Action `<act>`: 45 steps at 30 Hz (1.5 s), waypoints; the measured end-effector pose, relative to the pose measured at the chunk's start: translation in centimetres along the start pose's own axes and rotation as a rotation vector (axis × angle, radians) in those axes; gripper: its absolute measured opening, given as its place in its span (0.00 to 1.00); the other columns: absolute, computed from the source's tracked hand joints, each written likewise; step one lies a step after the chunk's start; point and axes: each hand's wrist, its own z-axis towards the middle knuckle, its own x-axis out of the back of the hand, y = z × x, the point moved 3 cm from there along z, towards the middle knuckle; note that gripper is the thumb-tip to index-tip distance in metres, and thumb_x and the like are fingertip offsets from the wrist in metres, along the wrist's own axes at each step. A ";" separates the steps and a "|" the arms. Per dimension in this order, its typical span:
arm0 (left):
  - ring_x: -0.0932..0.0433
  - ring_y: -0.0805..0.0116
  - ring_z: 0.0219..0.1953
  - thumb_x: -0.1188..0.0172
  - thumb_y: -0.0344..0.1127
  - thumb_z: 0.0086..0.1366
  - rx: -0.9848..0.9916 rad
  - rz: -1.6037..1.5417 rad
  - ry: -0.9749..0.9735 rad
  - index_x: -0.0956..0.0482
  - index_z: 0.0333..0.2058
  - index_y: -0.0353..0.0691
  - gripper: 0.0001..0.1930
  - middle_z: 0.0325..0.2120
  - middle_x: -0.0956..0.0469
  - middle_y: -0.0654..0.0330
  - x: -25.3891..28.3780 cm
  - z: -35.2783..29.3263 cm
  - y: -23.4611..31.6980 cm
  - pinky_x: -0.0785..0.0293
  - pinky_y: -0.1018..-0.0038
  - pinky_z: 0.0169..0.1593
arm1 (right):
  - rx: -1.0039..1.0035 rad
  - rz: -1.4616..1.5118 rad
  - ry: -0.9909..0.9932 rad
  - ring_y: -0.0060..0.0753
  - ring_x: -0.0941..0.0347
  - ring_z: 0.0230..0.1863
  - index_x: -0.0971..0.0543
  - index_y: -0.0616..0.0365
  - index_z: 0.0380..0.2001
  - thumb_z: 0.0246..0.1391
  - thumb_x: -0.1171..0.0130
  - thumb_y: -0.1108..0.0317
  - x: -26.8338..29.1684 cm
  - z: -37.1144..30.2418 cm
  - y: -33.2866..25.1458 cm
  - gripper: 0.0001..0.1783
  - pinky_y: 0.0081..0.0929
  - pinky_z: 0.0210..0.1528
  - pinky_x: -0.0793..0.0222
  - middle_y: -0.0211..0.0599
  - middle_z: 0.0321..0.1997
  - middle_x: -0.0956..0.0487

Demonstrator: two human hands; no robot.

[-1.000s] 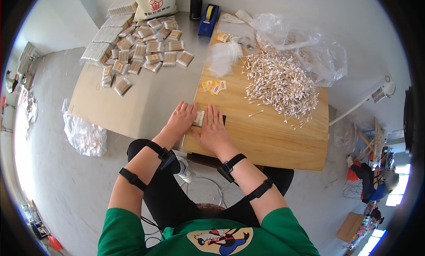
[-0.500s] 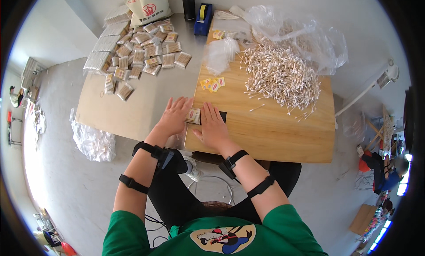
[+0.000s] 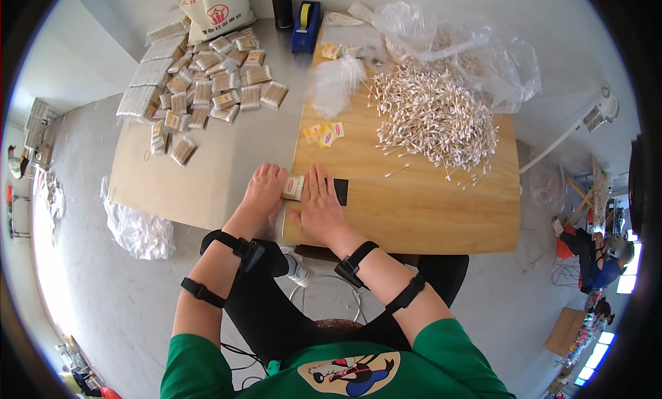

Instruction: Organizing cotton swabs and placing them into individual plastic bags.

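A small clear packet of cotton swabs with a yellow-and-white label [image 3: 293,187] lies on the left edge of the wooden board [image 3: 427,220], between my two hands. At its left end, my left hand [image 3: 263,191] has its fingers drawn together and bent, closed against the packet. My right hand [image 3: 321,204] lies nearly flat along the packet's right end, fingers stretched out and thumb apart. A flat black rectangle [image 3: 341,191] shows just right of those fingers. Beyond the hands lie several loose yellow-and-white label cards [image 3: 324,134] and a stack of clear plastic bags [image 3: 332,88].
A big heap of loose cotton swabs [image 3: 438,120] spreads at the right rear, beside a clear plastic sack [image 3: 510,75]. Filled packets [image 3: 202,94] crowd the left rear. A blue tape dispenser [image 3: 305,28], black bottle [image 3: 282,6] and cloth bag [image 3: 215,13] stand behind.
My left hand's fingers have drawn closer together and bent. My right hand has come slightly down and left, still against the packet. The whole view has shifted a little.
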 end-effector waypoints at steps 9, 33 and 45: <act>0.28 0.51 0.43 0.46 0.29 0.55 0.002 0.042 0.003 0.30 0.34 0.38 0.07 0.35 0.27 0.53 0.8 -0.6 -0.6 0.30 0.60 0.49 | 0.062 -0.001 -0.005 0.63 0.58 0.74 0.41 0.82 0.62 0.59 0.54 0.42 -0.3 1.3 -1.5 0.47 0.54 0.73 0.65 0.70 0.70 0.48; 0.24 0.48 0.39 0.41 0.29 0.48 -0.040 -0.163 0.090 0.28 0.33 0.37 0.11 0.31 0.24 0.49 5.7 -6.2 16.7 0.28 0.57 0.45 | 0.071 0.202 0.134 0.65 0.48 0.69 0.37 0.82 0.57 0.47 0.40 0.62 10.2 -15.2 -1.0 0.39 0.53 0.70 0.51 0.72 0.64 0.40; 0.26 0.38 0.45 0.43 0.27 0.51 0.016 -0.682 0.061 0.30 0.47 0.37 0.21 0.41 0.24 0.41 3.1 -8.1 23.3 0.28 0.52 0.47 | 0.026 0.354 0.243 0.64 0.39 0.64 0.35 0.74 0.56 0.38 0.35 0.73 12.6 -21.6 1.8 0.39 0.48 0.66 0.43 0.64 0.61 0.36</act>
